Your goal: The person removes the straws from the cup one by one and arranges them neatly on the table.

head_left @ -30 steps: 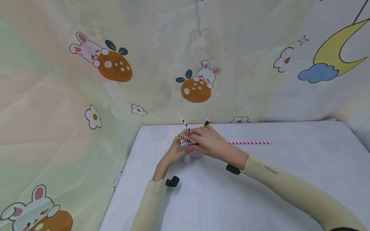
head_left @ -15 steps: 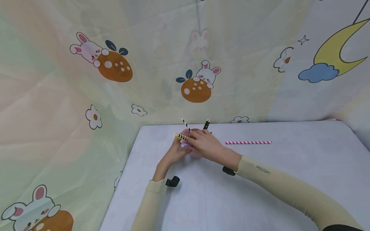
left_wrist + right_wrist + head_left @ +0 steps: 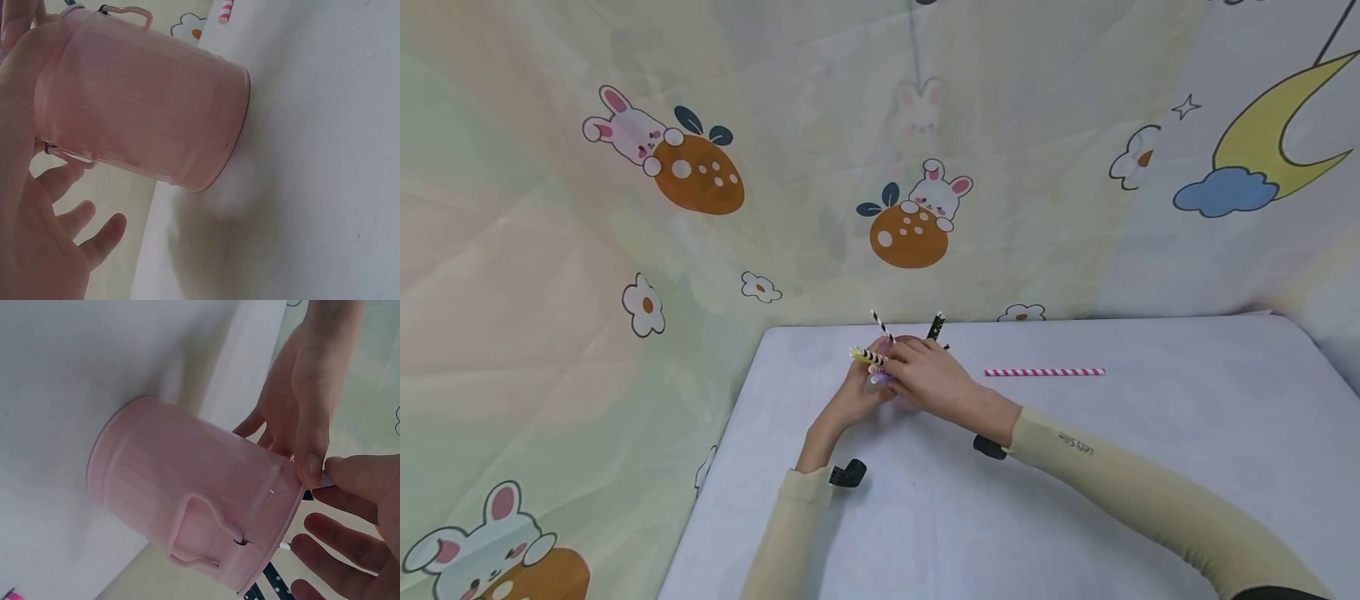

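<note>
A pink bucket with small side handles stands upright on the table, mostly covered by the hands in the head view. My left hand holds its left side, thumb at the rim and several fingers spread. Over the mouth, my right hand pinches a purple straw between thumb and index finger; its other fingers are loosely bent. Yellow and black-striped straws poke out left of that hand. A black-and-white straw and dark dotted straws stick out at the back. Their lower ends are hidden.
A pink-and-white striped straw lies on the white table, right of the bucket. Behind the table's back edge hangs a cloth printed with rabbits and flowers. Black wrist cameras sit below both wrists.
My right hand has shifted left over the bucket mouth, covering more of the purple straw. The striped straw's left end has come out from behind the wrist. My left hand stays put.
</note>
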A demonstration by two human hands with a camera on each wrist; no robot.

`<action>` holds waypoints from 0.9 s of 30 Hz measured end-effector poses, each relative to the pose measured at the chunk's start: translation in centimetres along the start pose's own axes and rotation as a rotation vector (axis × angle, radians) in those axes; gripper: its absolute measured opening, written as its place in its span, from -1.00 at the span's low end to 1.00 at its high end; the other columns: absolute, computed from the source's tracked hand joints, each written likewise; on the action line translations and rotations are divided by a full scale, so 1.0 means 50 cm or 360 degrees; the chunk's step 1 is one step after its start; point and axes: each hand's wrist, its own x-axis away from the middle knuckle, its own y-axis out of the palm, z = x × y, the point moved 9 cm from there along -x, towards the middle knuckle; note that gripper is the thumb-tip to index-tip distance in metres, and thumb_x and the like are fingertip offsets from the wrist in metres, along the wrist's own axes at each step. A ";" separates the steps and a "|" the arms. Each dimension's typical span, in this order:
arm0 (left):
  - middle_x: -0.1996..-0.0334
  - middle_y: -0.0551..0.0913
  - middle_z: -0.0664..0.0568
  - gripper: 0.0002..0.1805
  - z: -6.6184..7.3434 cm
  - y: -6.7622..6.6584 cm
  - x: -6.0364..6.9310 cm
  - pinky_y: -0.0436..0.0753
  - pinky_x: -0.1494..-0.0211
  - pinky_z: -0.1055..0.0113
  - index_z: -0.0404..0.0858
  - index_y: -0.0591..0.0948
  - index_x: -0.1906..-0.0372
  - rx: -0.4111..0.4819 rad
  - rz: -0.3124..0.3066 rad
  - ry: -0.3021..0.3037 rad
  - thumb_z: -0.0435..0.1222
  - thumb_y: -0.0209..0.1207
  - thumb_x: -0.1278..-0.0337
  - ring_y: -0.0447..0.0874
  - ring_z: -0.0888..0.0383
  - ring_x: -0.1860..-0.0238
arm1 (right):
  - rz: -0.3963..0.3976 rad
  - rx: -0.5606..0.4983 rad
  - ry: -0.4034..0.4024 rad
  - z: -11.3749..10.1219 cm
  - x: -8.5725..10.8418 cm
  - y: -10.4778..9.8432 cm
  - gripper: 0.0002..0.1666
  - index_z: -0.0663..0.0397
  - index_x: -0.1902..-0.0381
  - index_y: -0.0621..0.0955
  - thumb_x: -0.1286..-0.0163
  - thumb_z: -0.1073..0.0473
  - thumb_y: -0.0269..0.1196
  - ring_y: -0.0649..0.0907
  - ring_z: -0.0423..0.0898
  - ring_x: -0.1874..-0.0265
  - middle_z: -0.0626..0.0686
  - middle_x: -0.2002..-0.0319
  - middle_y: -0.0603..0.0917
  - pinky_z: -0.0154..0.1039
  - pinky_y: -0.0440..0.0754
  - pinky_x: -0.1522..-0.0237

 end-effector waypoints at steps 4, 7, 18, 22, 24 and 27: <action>-0.58 0.15 -0.08 -0.06 0.005 0.000 0.003 0.09 -0.59 -0.18 -0.11 0.08 -0.60 -0.0010 0.0000 0.0020 -0.28 0.33 -0.21 0.07 -0.09 -0.59 | 0.0054 -0.0020 0.0005 0.003 0.002 -0.009 -0.70 -0.01 0.00 0.72 -0.33 0.07 0.38 0.61 0.05 -0.19 0.00 -0.02 0.68 0.02 0.63 -0.14; -0.58 0.15 -0.08 -0.07 0.006 -0.001 0.003 0.09 -0.59 -0.18 -0.11 0.09 -0.60 -0.0001 0.0014 0.0026 -0.26 0.33 -0.22 0.07 -0.09 -0.59 | 0.0083 -0.0059 0.0032 0.008 0.002 -0.018 -0.73 -0.01 0.03 0.73 -0.33 0.08 0.38 0.62 0.04 -0.17 0.00 -0.03 0.69 0.01 0.64 -0.11; -0.59 0.14 -0.01 -0.06 -0.006 -0.005 0.012 0.12 -0.56 -0.23 0.01 0.09 -0.61 0.0005 0.0041 -0.0145 -0.18 0.32 -0.20 0.07 -0.10 -0.59 | 0.0193 -0.0226 0.0098 0.032 0.002 -0.066 -0.73 -0.02 0.02 0.73 -0.34 0.09 0.39 0.68 -0.06 0.02 -0.02 0.02 0.70 -0.11 0.67 -0.04; -0.58 0.16 -0.01 -0.05 -0.006 -0.005 0.013 0.11 -0.56 -0.22 0.01 0.08 -0.61 -0.0001 0.0044 -0.0151 -0.20 0.32 -0.18 0.09 -0.09 -0.58 | 0.0275 -0.0310 0.0148 0.049 0.004 -0.096 -0.78 0.01 0.10 0.74 -0.32 0.11 0.40 0.69 -0.07 0.10 -0.01 0.06 0.70 -0.16 0.69 0.03; -0.56 0.21 -0.02 -0.05 -0.004 -0.005 0.011 0.13 -0.56 -0.22 -0.02 0.10 -0.60 0.0009 0.0048 -0.0129 -0.22 0.32 -0.17 0.13 -0.08 -0.57 | 0.0293 -0.0369 0.0187 0.058 0.005 -0.108 -0.78 0.03 0.10 0.73 -0.31 0.14 0.42 0.69 -0.05 0.09 0.01 0.05 0.70 -0.15 0.71 0.00; -0.50 0.31 -0.01 -0.07 -0.002 -0.004 0.009 0.14 -0.56 -0.20 -0.02 0.13 -0.59 0.0022 0.0051 -0.0103 -0.25 0.32 -0.15 0.19 -0.05 -0.54 | 0.0309 -0.0453 0.0241 0.072 0.008 -0.122 -0.74 0.06 0.07 0.71 -0.30 0.15 0.42 0.68 -0.04 0.03 0.01 0.02 0.69 -0.14 0.71 -0.06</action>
